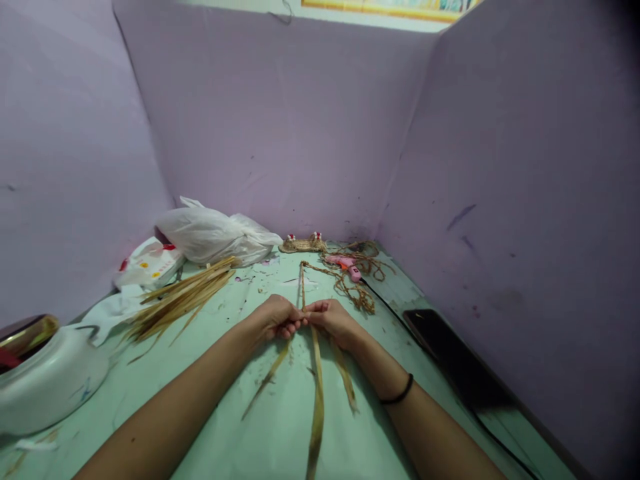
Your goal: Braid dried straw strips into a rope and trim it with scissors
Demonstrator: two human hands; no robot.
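Note:
My left hand point(280, 317) and my right hand point(331, 321) meet at the middle of the table, both with fingers pinched on a thin braid point(302, 287) of dried plant strips. From the hands the finished braid runs away from me, then bends right into a loose coil of braided cord point(357, 292). Three loose strips come out toward me: a long flat strip point(317, 400) in the middle, a thinner one point(267, 381) at left and a short one point(345, 377) at right. The fingertips hide the point where the strips cross.
A bundle of dried strips point(187, 297) lies left, before a white plastic bag point(215, 233). A woven piece with red-and-white decorations point(303, 246) sits at the back wall. A pink glue gun point(354, 272) trails a black cable past a dark phone-like slab point(453, 357). A white container point(55, 377) stands left.

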